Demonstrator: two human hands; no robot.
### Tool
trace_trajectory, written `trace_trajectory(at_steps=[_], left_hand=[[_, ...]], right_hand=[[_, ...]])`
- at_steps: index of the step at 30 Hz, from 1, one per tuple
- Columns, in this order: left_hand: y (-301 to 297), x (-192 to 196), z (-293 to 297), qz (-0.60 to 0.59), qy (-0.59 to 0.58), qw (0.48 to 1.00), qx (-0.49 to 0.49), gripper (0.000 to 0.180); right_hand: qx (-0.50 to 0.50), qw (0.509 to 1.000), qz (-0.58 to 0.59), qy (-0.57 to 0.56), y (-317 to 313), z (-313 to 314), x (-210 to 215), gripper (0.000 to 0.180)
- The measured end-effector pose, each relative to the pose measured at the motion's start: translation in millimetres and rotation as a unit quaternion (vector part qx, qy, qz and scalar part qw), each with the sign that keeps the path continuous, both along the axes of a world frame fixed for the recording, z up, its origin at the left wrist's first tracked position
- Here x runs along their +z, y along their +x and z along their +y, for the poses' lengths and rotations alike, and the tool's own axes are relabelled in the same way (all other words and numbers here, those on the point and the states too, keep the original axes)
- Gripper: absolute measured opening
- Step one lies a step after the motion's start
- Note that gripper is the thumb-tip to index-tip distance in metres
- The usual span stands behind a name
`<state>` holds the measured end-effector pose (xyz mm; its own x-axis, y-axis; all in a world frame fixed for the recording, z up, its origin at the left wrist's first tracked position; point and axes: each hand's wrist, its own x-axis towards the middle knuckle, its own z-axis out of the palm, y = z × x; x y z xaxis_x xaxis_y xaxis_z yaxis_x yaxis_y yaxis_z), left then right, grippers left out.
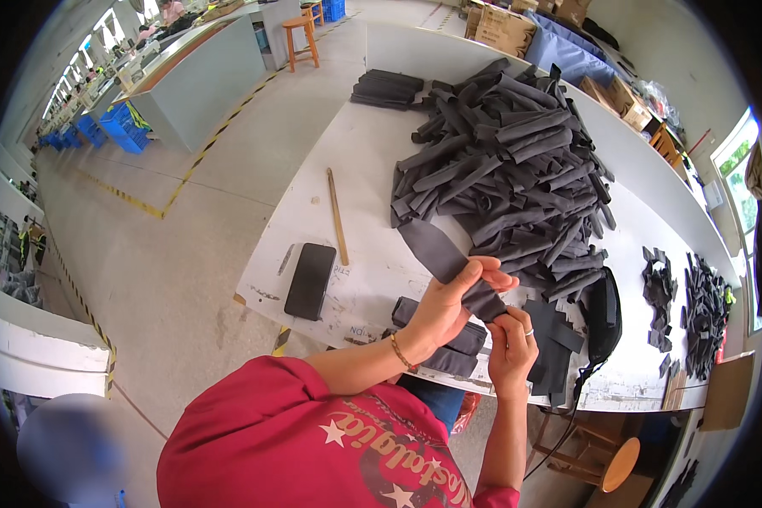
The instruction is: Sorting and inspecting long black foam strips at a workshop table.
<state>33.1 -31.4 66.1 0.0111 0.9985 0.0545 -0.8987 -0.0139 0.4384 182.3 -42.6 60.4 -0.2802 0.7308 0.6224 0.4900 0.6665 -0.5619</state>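
Observation:
A flat dark grey fabric strip point(433, 250) stretches from the edge of the big pile down to my two hands. My left hand point(445, 306) grips it with the thumb on top, the other fingers showing past its far side. At the near end, my right hand point(511, 345) pinches the strip between thumb and fingers; a ring is on one finger. Just beyond lies a heaped pile of similar dark strips point(516, 152), many of them curled. Below my left hand, folded dark bundles point(450, 360) lie at the table's near edge. Flat dark pieces point(552, 343) lie right of my right hand.
A black phone point(310, 282) and a wooden stick point(338, 217) lie left on the white table point(372, 161). Stacked strips point(387, 89) sit at the far edge. A black bag-like item point(602, 317) with a cord stands right. A wooden stool point(620, 464) is below the table.

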Motion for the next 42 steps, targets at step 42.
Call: trace_trajectory(at_steps=[42], left_hand=[[-54,-28,9,0.17,-0.026,0.976,0.135,0.014]], right_hand=[[-0.069,0.987,0.121,-0.083,-2,-9,-3,0.022]])
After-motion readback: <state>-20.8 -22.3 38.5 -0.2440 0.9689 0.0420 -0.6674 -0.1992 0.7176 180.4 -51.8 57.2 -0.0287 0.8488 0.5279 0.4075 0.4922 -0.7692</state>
